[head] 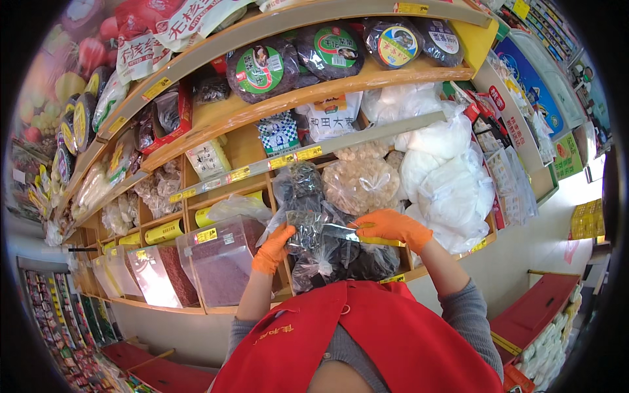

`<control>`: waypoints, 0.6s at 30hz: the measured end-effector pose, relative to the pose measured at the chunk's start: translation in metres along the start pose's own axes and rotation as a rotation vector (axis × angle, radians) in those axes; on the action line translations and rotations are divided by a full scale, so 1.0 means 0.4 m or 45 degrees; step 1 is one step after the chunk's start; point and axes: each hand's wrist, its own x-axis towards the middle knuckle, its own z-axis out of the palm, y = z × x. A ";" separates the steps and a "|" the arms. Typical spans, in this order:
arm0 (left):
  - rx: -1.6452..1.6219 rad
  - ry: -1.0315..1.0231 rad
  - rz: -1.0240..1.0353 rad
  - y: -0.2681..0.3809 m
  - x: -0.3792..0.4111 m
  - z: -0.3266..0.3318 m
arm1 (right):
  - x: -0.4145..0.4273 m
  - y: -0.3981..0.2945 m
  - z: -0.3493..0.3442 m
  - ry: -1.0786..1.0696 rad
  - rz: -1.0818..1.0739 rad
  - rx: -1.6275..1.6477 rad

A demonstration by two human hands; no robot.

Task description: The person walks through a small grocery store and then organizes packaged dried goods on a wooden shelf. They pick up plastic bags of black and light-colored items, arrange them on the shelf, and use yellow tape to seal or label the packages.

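Both of my hands wear orange gloves. My left hand (pixel 275 248) grips the left side of a clear plastic bag of dark dried food (pixel 303 231). To the right, my right hand (pixel 395 228) pinches the stretched clear end of that bag between thumb and fingers. Below and behind it lie more knotted bags of dark dried goods (pixel 322 267) in a wooden compartment. Another dark bag (pixel 304 179) sits just above. A round bag of pale tan dried pieces (pixel 362 185) rests above my right hand, beside a heap of white plastic bags (pixel 442 182).
Clear bins of reddish grains (pixel 223 265) stand left in the wooden shelf. A price-tag rail (pixel 304 153) crosses above the compartments. Round packs of dark seaweed (pixel 263 69) line the upper shelf (pixel 324 91). Cartons (pixel 516 123) stand at the right; red-topped units (pixel 540 304) are lower right.
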 end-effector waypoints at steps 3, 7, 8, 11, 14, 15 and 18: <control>-0.087 0.052 0.086 -0.003 -0.022 0.017 | -0.023 -0.068 -0.026 -0.073 -0.058 0.078; 0.188 0.010 0.236 0.076 -0.109 0.101 | -0.070 -0.174 -0.025 -0.037 -0.056 0.017; 0.217 -0.023 0.286 0.105 -0.142 0.121 | -0.082 -0.186 0.001 0.131 -0.129 -0.007; 0.324 0.029 0.539 0.204 -0.283 0.239 | -0.184 -0.364 -0.022 0.409 -0.319 -0.098; 0.431 -0.398 0.942 0.287 -0.434 0.353 | -0.338 -0.524 -0.058 0.550 -0.631 -0.795; 0.591 -0.589 1.114 0.340 -0.462 0.400 | -0.393 -0.570 -0.036 0.762 -0.673 -0.973; 1.000 -0.880 1.500 0.419 -0.556 0.466 | -0.458 -0.662 0.018 1.206 -0.834 -1.185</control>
